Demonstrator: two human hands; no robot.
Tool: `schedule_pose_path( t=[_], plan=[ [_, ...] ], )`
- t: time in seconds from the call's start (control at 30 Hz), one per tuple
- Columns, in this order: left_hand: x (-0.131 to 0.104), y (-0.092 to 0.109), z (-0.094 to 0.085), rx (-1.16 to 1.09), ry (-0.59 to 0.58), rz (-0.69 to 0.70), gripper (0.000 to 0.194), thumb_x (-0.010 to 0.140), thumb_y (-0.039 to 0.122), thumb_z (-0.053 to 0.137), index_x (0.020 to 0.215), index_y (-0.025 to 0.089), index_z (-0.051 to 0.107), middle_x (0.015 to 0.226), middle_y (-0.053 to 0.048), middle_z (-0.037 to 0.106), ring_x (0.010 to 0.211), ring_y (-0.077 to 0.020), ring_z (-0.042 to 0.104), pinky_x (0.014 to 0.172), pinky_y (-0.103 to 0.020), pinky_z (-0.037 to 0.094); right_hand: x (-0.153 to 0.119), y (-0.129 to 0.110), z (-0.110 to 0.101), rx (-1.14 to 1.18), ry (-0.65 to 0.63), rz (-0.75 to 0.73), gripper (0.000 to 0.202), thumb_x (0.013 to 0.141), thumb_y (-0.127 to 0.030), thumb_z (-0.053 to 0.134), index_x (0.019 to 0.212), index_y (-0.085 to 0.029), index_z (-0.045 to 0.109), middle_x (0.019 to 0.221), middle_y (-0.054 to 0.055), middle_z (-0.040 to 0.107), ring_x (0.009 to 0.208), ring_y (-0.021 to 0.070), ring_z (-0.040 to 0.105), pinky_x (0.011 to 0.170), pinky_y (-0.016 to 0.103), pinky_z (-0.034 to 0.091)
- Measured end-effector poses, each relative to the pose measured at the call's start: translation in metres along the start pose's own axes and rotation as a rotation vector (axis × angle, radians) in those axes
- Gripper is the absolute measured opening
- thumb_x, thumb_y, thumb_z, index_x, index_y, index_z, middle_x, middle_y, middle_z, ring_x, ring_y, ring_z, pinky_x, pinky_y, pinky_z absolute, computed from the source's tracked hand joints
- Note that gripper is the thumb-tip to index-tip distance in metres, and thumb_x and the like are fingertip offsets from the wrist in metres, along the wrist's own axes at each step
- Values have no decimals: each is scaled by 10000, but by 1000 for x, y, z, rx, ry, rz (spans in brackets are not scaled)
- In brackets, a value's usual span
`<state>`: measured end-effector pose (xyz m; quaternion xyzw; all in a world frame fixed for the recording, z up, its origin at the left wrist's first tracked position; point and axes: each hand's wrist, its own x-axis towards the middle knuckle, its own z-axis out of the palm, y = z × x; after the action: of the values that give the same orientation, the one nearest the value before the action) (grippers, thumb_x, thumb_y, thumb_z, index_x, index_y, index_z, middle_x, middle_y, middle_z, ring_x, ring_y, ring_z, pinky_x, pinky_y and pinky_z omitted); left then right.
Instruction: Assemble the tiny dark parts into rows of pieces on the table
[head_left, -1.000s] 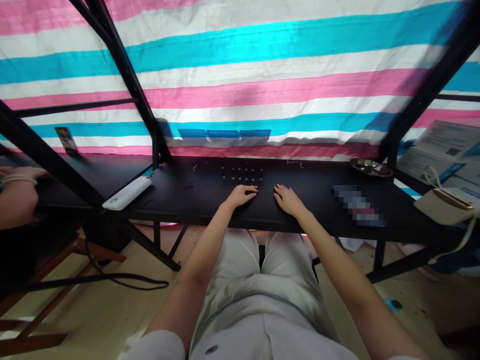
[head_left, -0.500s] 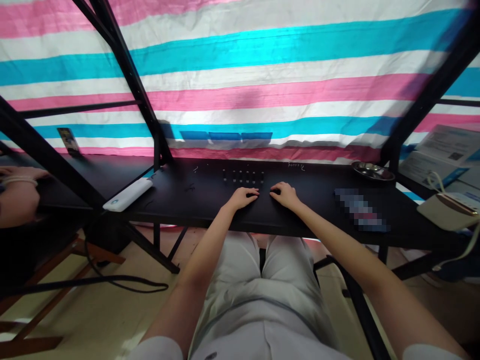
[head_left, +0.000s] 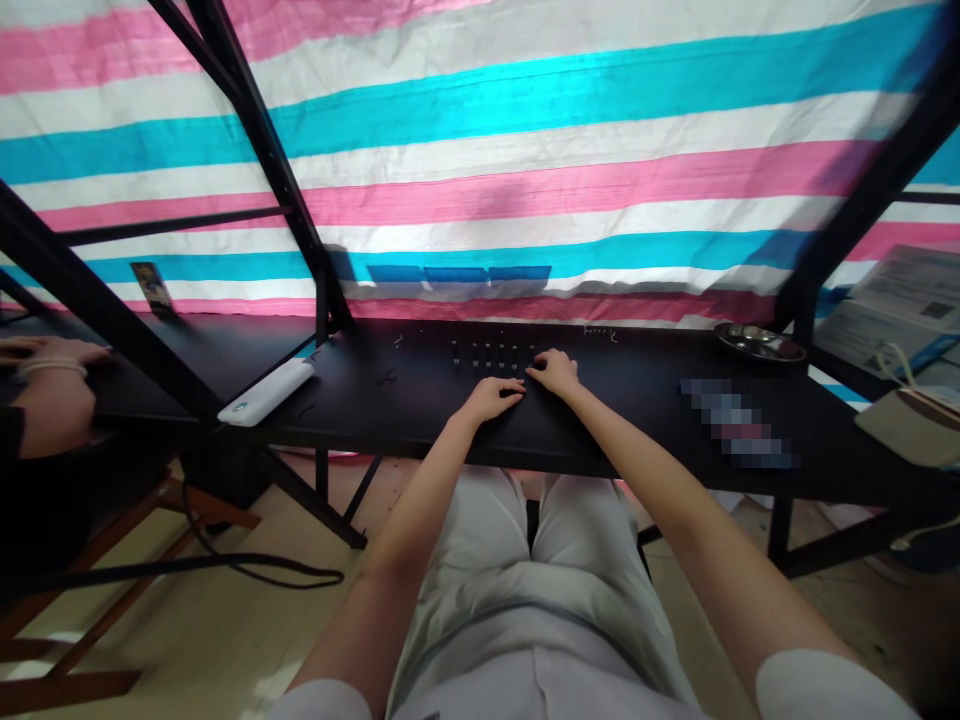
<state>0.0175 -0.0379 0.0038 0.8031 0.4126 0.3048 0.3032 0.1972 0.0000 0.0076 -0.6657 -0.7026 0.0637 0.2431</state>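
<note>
On the black table [head_left: 360, 400], several small dark pieces [head_left: 487, 355] with light ends stand in a short row; their exact kind is too small to tell. My right hand [head_left: 556, 372] is at the right end of this row, thumb and forefinger closed around the near end of the last small dark piece [head_left: 532, 352]. Just left of it and closer to me, my left hand [head_left: 496, 398] rests low over the tabletop. Its fingers point right, thumb a little apart from them, and nothing shows between them.
A white oblong device [head_left: 266, 392] lies at the left. To the right are a shiny metal dish [head_left: 759, 343] and a blurred-out flat item [head_left: 739, 425]. Black frame posts [head_left: 281, 175] flank the table before a striped sheet [head_left: 525, 130]. Another person's arm [head_left: 56, 385] rests far left.
My right hand has moved left and away from me, up to the end piece of the row. My left hand has hardly moved. The whole view has shifted slightly.
</note>
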Motion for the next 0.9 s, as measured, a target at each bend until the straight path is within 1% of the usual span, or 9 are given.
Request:
schedule_pose_path(
  t=[0.13, 0.3, 0.47, 0.57, 0.67, 0.73, 0.8, 0.83, 0.9],
  plan=[
    [-1, 2, -1, 7, -5, 4, 244, 746, 246, 607, 957, 192, 718, 1168, -58, 650, 1184, -209, 547, 1083, -355, 357, 2, -3, 6, 13, 31, 5, 268, 817, -412, 558, 964, -220, 673, 1125, 75, 606, 1083, 253, 504, 888, 429, 378],
    [-1, 2, -1, -10, 1, 2, 241, 739, 240, 611, 950, 203, 720, 1168, -42, 651, 1179, -211, 550, 1082, -360, 357, -2, -1, 8, 15, 38, -47, 235, 837, -369, 536, 950, -217, 676, 1091, 74, 613, 1045, 241, 517, 858, 400, 389],
    [-1, 1, 0, 1, 7, 5, 247, 739, 233, 610, 960, 208, 716, 1170, -32, 651, 1166, -208, 561, 1075, -355, 368, -18, 11, 5, 15, 33, -146, 216, 831, -353, 542, 939, -214, 668, 1065, 70, 620, 987, 231, 532, 815, 363, 400],
    [0, 2, 0, 30, 5, 12, 247, 753, 235, 601, 973, 203, 709, 1170, -30, 652, 1150, -200, 571, 1071, -336, 374, -29, 18, 2, 2, 24, -214, 210, 841, -348, 532, 940, -211, 656, 1070, 67, 617, 988, 222, 526, 810, 347, 397],
    [-1, 4, 0, 33, 25, 18, 325, 765, 248, 602, 1076, 181, 666, 1171, -53, 651, 1140, -201, 576, 1057, -328, 385, -37, 19, -4, -28, 18, -249, 207, 857, -334, 515, 944, -197, 644, 1051, 71, 620, 981, 213, 524, 809, 330, 386],
    [-2, 4, 0, 0, 57, 13, 446, 769, 258, 608, 1205, 169, 583, 1152, -71, 659, 1133, -199, 578, 1048, -331, 388, -41, 15, -8, -70, 30, -267, 217, 873, -325, 490, 955, -189, 638, 1034, 80, 624, 974, 218, 521, 802, 329, 373],
    [-3, 4, 2, -38, 93, 17, 544, 775, 282, 613, 1292, 163, 493, 1109, -77, 677, 1112, -193, 589, 1042, -333, 388, -46, 9, -12, -134, 49, -305, 233, 887, -314, 463, 980, -184, 632, 1022, 93, 625, 975, 230, 512, 800, 338, 352],
    [-3, 4, 2, -53, 112, 24, 559, 779, 300, 612, 1302, 160, 473, 1078, -76, 686, 1086, -189, 602, 1029, -332, 398, -48, 5, -14, -170, 55, -330, 240, 892, -303, 451, 994, -179, 630, 1019, 100, 624, 976, 237, 506, 802, 343, 338],
    [-2, 4, 3, -80, 152, 47, 508, 783, 331, 605, 1246, 146, 510, 1019, -76, 697, 1006, -183, 631, 975, -321, 438, -52, -1, -18, -240, 65, -379, 251, 898, -276, 428, 1009, -168, 626, 1017, 115, 619, 976, 246, 492, 813, 354, 310]
  ],
)
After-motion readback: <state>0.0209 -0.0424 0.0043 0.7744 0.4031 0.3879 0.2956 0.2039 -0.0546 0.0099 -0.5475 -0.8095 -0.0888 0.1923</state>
